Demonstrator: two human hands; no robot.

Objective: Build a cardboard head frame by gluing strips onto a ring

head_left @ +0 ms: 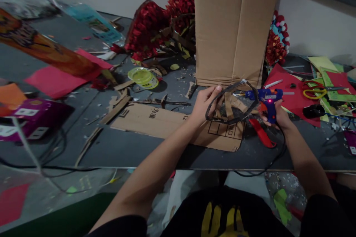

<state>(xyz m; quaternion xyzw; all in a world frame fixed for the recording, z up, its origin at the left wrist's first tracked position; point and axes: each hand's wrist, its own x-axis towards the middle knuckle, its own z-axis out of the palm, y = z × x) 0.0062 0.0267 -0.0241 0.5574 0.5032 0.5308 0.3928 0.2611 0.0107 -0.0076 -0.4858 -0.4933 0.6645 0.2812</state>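
My left hand (205, 104) is closed on the left side of a dark, roughly oval frame (229, 120), held above a printed cardboard piece (155, 122). The fingers of my right hand (278, 115) wrap round the grip of a blue glue gun (270, 100) with a red light on it. The gun's nozzle points left, inside or just behind the frame's outline; which of the two I cannot tell. A clear stick juts from its back end. Below the gun a red cutter (263, 133) lies on the table.
A tall cardboard panel (236, 26) stands behind my hands. Red flower-like decorations (147, 26) and a yellow-green tub (143, 77) are at back left. Yellow-handled scissors (314, 93) lie on red paper at right. A black cord (274, 163) hangs from the gun near the table edge.
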